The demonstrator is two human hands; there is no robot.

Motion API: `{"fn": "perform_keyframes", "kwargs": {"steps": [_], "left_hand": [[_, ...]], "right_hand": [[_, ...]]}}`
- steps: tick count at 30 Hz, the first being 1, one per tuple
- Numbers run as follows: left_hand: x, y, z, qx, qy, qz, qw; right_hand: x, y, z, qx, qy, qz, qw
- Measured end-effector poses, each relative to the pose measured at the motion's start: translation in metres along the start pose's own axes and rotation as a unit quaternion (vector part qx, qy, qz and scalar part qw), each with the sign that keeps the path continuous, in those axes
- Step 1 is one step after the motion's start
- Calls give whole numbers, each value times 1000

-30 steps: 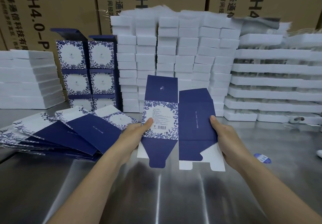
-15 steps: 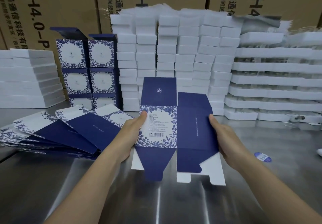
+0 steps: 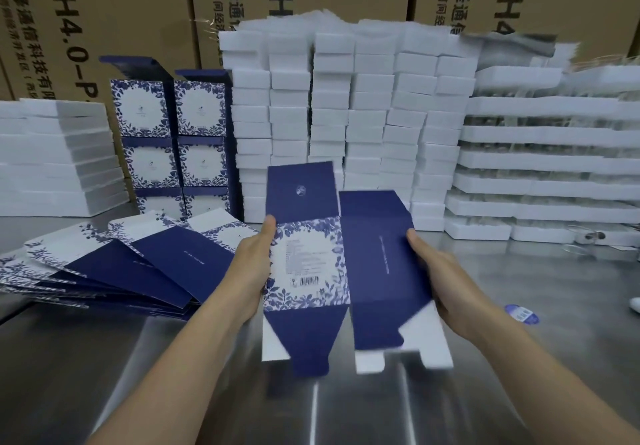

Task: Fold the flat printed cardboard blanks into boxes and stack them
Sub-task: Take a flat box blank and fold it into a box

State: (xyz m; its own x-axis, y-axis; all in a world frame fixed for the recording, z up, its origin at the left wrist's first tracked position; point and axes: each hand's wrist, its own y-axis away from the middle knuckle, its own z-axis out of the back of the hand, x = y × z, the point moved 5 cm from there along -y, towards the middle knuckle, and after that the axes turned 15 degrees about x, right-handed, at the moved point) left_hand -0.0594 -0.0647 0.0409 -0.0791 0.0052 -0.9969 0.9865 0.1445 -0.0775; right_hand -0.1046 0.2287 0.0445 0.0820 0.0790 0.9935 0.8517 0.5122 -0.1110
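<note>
Left hand (image 3: pixel 254 264) and right hand (image 3: pixel 446 278) each gripping a side edge of one flat blue printed blank (image 3: pixel 343 261) – held above the steel table (image 3: pixel 173 358), white foam stacks (image 3: pixel 346 115) behind the blank, fanned spare blanks (image 3: pixel 131 264) to its left, folded boxes (image 3: pixel 173 140) behind-left, blue sticker (image 3: pixel 522 313) to its right.

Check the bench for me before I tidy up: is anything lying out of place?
A small blue round sticker lies loose on the steel table, right of the right hand. The flat blanks at left are fanned unevenly, not squared.
</note>
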Motion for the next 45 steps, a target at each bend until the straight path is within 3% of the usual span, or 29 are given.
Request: {"fn": "perform_keyframes", "kwargs": {"steps": [4,7,10,14,21,26,36,45], "left_hand": [[1,0,7,-14,83,-6,996],[-3,3,0,26,98,5,995],[-2,5,-8,43,11,26,999],[-4,9,-12,53,-93,28,994],[5,9,-22,149,-115,61,980],[6,1,-10,35,-71,39,996],[6,-6,6,13,127,-1,992],[9,-4,-7,34,6,-9,999]], "right_hand": [[-4,3,-6,31,33,-39,998],[1,3,-5,-10,45,-19,999],[5,3,2,-36,39,-5,999],[4,4,6,-12,14,-7,1000],[-2,1,19,-77,-40,-7,996],[-4,1,18,-18,-10,-25,999],[-9,-1,0,37,55,-56,996],[-4,-4,8,-17,22,-7,1000]]}}
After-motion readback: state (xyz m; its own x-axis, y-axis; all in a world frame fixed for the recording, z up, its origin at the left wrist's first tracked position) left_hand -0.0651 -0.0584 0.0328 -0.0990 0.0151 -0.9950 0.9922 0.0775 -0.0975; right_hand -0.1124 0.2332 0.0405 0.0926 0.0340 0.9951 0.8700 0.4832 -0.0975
